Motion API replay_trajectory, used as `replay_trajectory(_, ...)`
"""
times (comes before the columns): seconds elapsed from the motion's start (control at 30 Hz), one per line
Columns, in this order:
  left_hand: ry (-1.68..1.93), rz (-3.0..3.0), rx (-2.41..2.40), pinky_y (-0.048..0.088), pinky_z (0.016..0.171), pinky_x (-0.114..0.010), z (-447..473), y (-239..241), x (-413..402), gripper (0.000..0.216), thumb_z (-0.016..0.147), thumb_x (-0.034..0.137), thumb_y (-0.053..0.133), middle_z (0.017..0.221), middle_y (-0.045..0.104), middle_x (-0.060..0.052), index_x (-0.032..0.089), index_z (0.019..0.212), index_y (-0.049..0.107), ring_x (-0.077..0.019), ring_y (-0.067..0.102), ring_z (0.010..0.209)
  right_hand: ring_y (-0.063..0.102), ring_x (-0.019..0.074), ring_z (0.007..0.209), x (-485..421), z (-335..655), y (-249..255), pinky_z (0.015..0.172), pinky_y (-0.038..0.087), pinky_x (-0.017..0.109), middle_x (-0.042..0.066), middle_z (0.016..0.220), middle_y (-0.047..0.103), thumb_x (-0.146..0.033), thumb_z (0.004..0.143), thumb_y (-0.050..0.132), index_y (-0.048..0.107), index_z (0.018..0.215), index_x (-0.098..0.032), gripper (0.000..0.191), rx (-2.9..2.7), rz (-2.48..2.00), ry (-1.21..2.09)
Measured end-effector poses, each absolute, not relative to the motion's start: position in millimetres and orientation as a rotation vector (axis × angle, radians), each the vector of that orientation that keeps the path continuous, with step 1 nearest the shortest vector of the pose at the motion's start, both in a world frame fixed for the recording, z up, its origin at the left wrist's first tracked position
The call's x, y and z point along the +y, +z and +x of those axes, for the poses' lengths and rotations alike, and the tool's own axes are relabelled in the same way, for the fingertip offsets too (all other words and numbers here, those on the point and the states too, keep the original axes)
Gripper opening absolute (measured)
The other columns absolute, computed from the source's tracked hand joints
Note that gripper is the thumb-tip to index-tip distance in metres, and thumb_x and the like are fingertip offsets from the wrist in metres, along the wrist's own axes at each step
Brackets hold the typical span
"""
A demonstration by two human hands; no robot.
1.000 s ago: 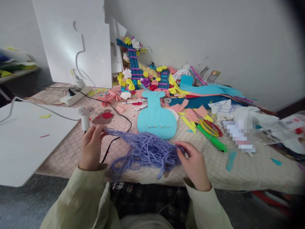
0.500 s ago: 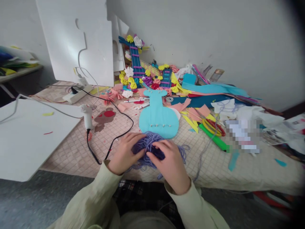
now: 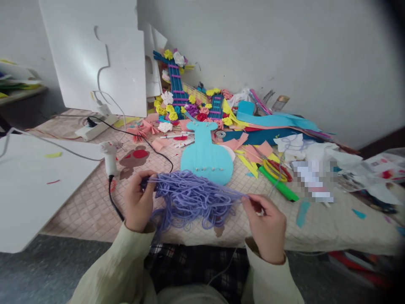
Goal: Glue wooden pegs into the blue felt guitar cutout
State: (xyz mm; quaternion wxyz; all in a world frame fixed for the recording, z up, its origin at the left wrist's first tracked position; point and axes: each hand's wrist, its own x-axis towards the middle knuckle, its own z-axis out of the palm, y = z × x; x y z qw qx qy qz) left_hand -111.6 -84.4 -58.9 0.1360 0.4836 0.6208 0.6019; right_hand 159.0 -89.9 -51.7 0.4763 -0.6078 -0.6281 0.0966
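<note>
A tangled bundle of lavender yarn [image 3: 190, 198] hangs stretched between my two hands just above the table's near edge. My left hand [image 3: 139, 204] is closed on the yarn's left end. My right hand [image 3: 265, 221] pinches strands at the right end. Right behind the yarn lies a light blue guitar-shaped foam cutout [image 3: 205, 154] with small pins along its body. A white glue gun [image 3: 109, 158] stands left of my left hand, its black cord running past my wrist.
A heap of coloured foam sheets, paper flowers and blue guitar models [image 3: 177, 84] fills the back of the table. A green marker [image 3: 278, 183] and coloured rings lie at right. White foam boards [image 3: 95, 55] lean on the wall; another [image 3: 34, 181] lies at left. A power strip [image 3: 91, 126] sits nearby.
Half a second ago both hands were pressed together on the bunched yarn at the table edge. They have since moved apart, pulling the yarn out wide between them.
</note>
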Motion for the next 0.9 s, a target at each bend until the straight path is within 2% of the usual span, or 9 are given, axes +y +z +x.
replay_trajectory(0.27,1.871,1.215,1.942,0.041,0.063,-0.027,-122.6,-57.9,-87.4,0.018,0.081,0.036,0.051,0.078,0.053,0.0,0.02,0.088,0.054,-0.013,0.05,0.069,0.053,0.0143,0.061,-84.2,195.3,-61.9,0.059,0.044,0.028,0.004,0.068,0.062,-0.036,0.067,0.065,0.066,0.073,-0.014,0.022,-1.17,-1.63,0.289)
replay_trajectory(0.47,1.628,1.359,1.962,0.043,0.068,-0.028,-133.7,-55.7,-89.8,0.022,0.078,0.034,0.054,0.086,0.058,-0.003,0.018,0.092,0.057,-0.0162,0.054,0.079,0.057,0.0155,0.068,-84.1,197.8,-69.6,0.064,0.048,0.029,0.004,0.075,0.063,-0.037,0.067,0.065,0.063,0.079,-0.015,0.025,-1.189,-1.508,0.571)
replay_trajectory(0.6,1.405,1.569,1.861,0.041,0.086,-0.036,-134.9,-48.4,-98.0,0.029,0.072,0.028,0.059,0.102,0.06,-0.005,0.019,0.1,0.058,-0.0214,0.054,0.096,0.057,0.0155,0.076,-87.9,198.8,-67.2,0.069,0.048,0.03,0.006,0.086,0.062,-0.034,0.071,0.062,0.061,0.089,-0.017,0.025,-1.228,-1.391,0.587)
replay_trajectory(0.7,1.398,1.701,1.824,0.036,0.095,-0.04,-131.0,-39.3,-104.5,0.035,0.072,0.026,0.059,0.113,0.057,-0.007,0.02,0.107,0.055,-0.0232,0.05,0.107,0.056,0.0143,0.076,-89.9,188.8,-54.1,0.069,0.048,0.028,0.004,0.085,0.061,-0.029,0.075,0.06,0.061,0.086,-0.018,0.016,-1.319,-1.328,0.492)
replay_trajectory(0.8,1.459,1.83,1.776,0.042,0.09,-0.037,-122.6,-36.9,-101.2,0.024,0.078,0.025,0.054,0.104,0.061,-0.006,0.02,0.1,0.058,-0.0206,0.055,0.099,0.056,0.0147,0.079,-88.0,157.8,-40.1,0.071,0.047,0.028,0.003,0.083,0.06,-0.023,0.079,0.054,0.061,0.084,-0.019,0.009,-1.547,-1.206,0.473)
replay_trajectory(0.9,1.208,2.133,1.664,0.044,0.085,-0.037,-110.7,-44.0,-89.7,0.021,0.08,0.024,0.05,0.096,0.065,-0.005,0.023,0.098,0.061,-0.0199,0.058,0.091,0.056,0.0155,0.087,-80.9,113.0,-38.9,0.079,0.046,0.031,0.005,0.09,0.061,-0.02,0.082,0.048,0.061,0.089,-0.02,0.014,-1.769,-1.052,0.496)
